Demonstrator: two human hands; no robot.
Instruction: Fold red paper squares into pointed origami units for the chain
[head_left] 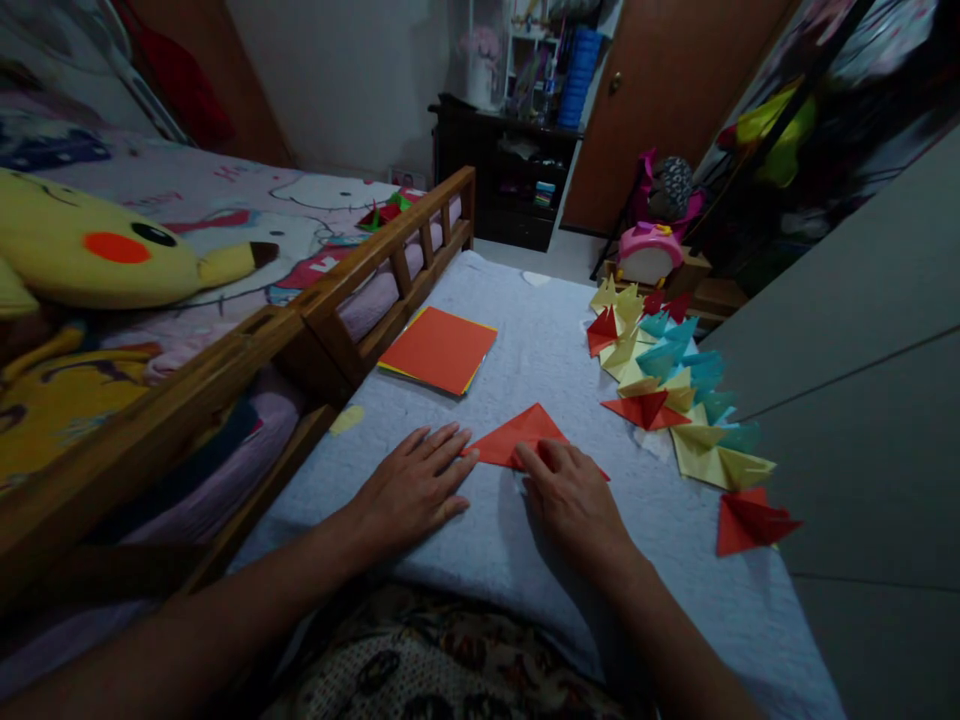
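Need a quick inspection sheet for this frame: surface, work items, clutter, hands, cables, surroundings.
Surface: pale blue quilted mat, soft, beside the wooden bed rail.
Work items: red paper triangle, flat; stack of square sheets, red on top.
Clutter: row of folded paper pieces in yellow, teal and red along the mat's right edge.
Hands: left hand flat at the triangle's left corner; right hand pressing its lower edge.
Cables: nothing seen.
Surroundings: yellow plush toy on the bed; dark shelf unit; door.

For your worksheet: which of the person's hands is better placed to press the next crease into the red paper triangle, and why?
Probably the right hand: it lies on the red paper triangle, while the left hand only touches its left corner.
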